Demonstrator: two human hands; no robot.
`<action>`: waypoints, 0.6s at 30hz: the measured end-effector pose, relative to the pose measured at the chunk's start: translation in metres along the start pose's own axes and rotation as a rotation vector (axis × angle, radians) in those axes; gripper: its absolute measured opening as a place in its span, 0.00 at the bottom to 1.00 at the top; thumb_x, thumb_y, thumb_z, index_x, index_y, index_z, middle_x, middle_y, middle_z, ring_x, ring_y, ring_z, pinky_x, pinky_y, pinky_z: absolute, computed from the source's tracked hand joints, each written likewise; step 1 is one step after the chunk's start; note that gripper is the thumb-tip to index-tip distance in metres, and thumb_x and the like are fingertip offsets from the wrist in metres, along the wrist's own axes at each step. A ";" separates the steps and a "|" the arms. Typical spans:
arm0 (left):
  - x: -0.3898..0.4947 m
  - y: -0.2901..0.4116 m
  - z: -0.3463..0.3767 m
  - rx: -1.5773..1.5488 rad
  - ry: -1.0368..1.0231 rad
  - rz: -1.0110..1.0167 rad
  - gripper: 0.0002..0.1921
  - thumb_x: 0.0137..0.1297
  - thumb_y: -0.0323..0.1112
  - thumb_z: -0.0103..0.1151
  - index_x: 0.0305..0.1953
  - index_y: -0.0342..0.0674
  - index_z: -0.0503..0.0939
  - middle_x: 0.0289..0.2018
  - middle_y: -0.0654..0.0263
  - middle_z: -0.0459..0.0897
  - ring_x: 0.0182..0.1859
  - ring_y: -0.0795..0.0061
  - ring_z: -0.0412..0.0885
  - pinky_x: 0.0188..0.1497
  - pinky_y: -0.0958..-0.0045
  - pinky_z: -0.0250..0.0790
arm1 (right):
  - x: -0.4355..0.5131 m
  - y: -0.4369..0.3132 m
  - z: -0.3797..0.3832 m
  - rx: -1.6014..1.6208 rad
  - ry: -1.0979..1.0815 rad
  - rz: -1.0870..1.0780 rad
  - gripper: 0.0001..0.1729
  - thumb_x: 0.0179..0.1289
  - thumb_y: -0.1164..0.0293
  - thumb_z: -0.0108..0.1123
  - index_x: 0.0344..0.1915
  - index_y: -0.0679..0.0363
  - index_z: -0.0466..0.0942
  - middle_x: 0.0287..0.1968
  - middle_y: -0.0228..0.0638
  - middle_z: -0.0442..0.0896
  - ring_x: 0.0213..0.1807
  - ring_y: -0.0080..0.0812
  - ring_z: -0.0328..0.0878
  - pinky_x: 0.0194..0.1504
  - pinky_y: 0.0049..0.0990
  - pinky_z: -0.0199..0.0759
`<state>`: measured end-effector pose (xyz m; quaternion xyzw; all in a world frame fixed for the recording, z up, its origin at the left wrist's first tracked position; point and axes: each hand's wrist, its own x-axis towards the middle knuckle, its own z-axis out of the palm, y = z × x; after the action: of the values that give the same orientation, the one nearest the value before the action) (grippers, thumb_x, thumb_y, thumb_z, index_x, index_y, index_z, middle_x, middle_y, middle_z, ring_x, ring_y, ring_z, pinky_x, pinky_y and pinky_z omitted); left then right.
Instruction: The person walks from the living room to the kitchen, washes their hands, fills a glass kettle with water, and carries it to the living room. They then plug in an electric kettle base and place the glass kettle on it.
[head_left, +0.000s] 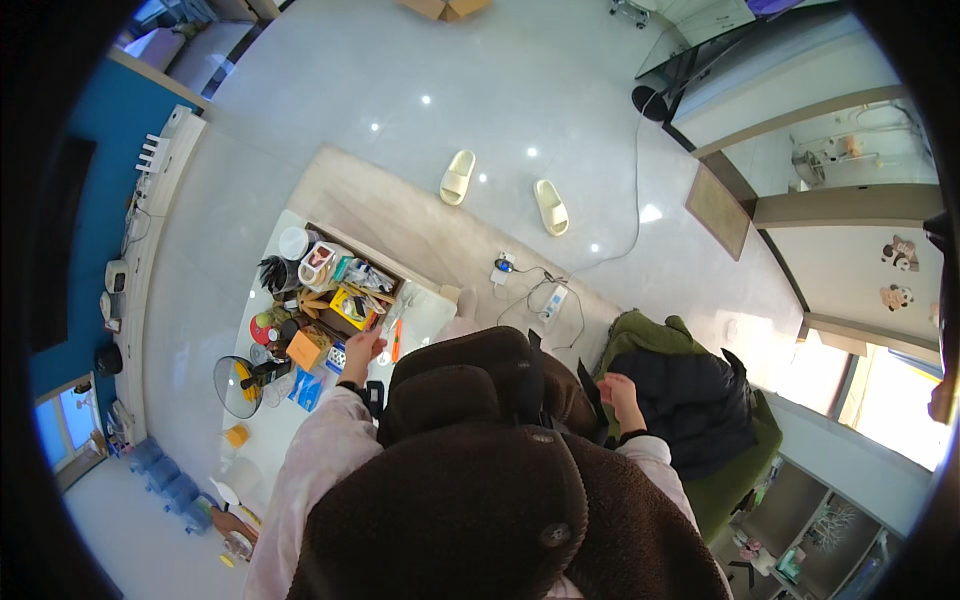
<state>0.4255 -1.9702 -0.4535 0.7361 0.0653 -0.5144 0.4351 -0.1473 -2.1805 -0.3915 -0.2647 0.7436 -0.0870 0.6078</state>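
A dark brown fleece garment with buttons (450, 495) fills the lower middle. My left hand (361, 355), fingers curled, is over the near edge of a cluttered white table (431, 319). Whether anything is between its fingers cannot be told. Close by lie an orange-handled tool (396, 341), an orange box (308, 347) and a blue packet (306, 388). My right hand (621, 397) is beside a black strap (594, 391), in front of a black padded garment (675, 405); its fingers are bent, and a grip on the strap cannot be made out.
An open drawer (352, 251) holds a yellow box (356, 307). A green sofa (720, 487) stands at right. Cables and a white power strip (555, 301) lie on the beige rug (360, 195). Two cream slippers (457, 178) are on the tiled floor. Blue water bottles (161, 474) stand at lower left.
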 end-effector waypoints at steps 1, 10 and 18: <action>0.007 0.012 0.007 -0.021 -0.005 0.008 0.17 0.63 0.49 0.63 0.32 0.39 0.78 0.30 0.65 0.84 0.32 0.74 0.82 0.38 0.75 0.74 | 0.006 -0.012 0.004 0.011 -0.017 -0.017 0.13 0.66 0.70 0.54 0.47 0.63 0.76 0.34 0.37 0.84 0.28 0.29 0.80 0.29 0.29 0.76; 0.055 0.054 0.063 0.111 -0.159 -0.189 0.18 0.72 0.40 0.37 0.45 0.33 0.75 0.40 0.56 0.86 0.41 0.68 0.85 0.44 0.69 0.76 | 0.042 -0.061 0.005 0.033 -0.039 0.104 0.13 0.65 0.69 0.54 0.48 0.63 0.75 0.35 0.37 0.83 0.30 0.31 0.82 0.31 0.30 0.76; 0.107 0.139 0.156 0.482 -0.242 0.065 0.13 0.60 0.39 0.63 0.37 0.33 0.85 0.29 0.67 0.85 0.32 0.78 0.79 0.34 0.75 0.70 | 0.110 -0.111 -0.013 0.127 0.049 0.186 0.14 0.66 0.69 0.55 0.48 0.65 0.74 0.36 0.39 0.83 0.32 0.35 0.83 0.32 0.32 0.77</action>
<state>0.4409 -2.2035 -0.4754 0.7534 -0.1350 -0.5851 0.2681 -0.1410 -2.3319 -0.4328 -0.1532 0.7727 -0.0837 0.6103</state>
